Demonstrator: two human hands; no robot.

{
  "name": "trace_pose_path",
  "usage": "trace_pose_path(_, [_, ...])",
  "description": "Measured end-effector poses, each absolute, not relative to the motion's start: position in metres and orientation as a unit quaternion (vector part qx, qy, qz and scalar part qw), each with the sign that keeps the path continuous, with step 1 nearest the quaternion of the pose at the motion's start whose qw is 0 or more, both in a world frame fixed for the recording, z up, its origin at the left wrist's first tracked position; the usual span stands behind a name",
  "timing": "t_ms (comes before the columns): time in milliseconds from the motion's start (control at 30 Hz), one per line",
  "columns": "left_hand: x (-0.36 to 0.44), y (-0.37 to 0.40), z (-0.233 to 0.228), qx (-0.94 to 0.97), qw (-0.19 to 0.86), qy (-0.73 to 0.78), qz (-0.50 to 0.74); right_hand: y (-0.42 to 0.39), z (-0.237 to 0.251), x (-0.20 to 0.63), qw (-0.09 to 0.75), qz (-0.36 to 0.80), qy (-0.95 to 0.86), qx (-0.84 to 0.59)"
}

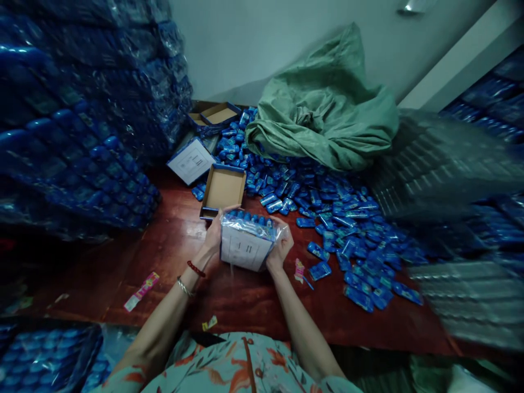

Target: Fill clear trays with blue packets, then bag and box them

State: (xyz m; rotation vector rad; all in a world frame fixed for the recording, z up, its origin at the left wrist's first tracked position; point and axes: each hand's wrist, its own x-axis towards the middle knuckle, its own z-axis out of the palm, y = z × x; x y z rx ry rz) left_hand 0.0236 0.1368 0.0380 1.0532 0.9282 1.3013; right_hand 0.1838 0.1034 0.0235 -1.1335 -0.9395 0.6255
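Between my two hands is a small display box (248,246) with a white printed face turned toward me and a row of blue packets along its top edge. Clear plastic wrap covers it and bunches at its right side. My left hand (213,233) grips the box's left side, its fingers partly behind it. My right hand (281,244) is closed at the right side, on the box and its loose wrap. Just beyond my left hand an open cardboard tray (224,188) lies with its brown inside showing.
Many loose blue packets (331,218) spread over the red-brown table (180,284). A green sack (323,103) rests behind them. Plastic-wrapped blue stacks (73,125) rise at left. Grey ridged trays (470,300) stand at right. Another white-faced box (191,161) lies beyond the tray.
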Motion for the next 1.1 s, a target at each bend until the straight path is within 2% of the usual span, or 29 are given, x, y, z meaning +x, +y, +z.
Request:
trace_pose_path(133, [0.014,0.143,0.041,0.441,0.561,0.403,0.573,0.1,0.029,0.181,0.655,0.232,-0.52,-0.497])
trace_pose_path(233, [0.012,0.145,0.036,0.449,0.556,0.42,0.559,0.095,0.026,0.176,0.62,0.235,-0.522,-0.536])
trace_pose_path(333, [0.013,0.144,0.033,0.434,0.556,0.427,0.566,0.1,0.023,0.169,0.612,0.306,-0.448,-0.575])
trace_pose_path(433, [0.009,0.141,0.036,0.42,0.594,0.364,0.582,0.11,0.016,0.169,0.612,0.403,-0.372,-0.569])
trace_pose_path(567, [-0.012,0.136,0.045,0.543,0.576,0.273,0.547,0.09,-0.002,0.182,0.64,0.389,-0.304,-0.589])
trace_pose_path(667, [-0.028,0.135,0.054,0.673,0.498,0.313,0.448,0.044,-0.013,0.185,0.655,0.358,-0.277,-0.605])
trace_pose_path(733, [-0.033,0.137,0.062,0.729,0.45,0.345,0.382,0.017,-0.013,0.177,0.59,0.41,-0.35,-0.601])
trace_pose_path(800, [-0.036,0.142,0.073,0.761,0.438,0.345,0.332,0.004,-0.009,0.166,0.469,0.482,-0.464,-0.577])
trace_pose_path(867, [-0.036,0.149,0.085,0.78,0.449,0.325,0.29,0.004,-0.004,0.154,0.369,0.492,-0.553,-0.563])
trace_pose_path(967, [-0.028,0.159,0.099,0.816,0.408,0.322,0.255,0.011,-0.002,0.147,0.265,0.378,-0.655,-0.598])
trace_pose_path(1100, [0.0,0.163,0.102,0.865,0.275,0.382,0.176,0.001,-0.011,0.156,0.064,0.229,-0.741,-0.628])
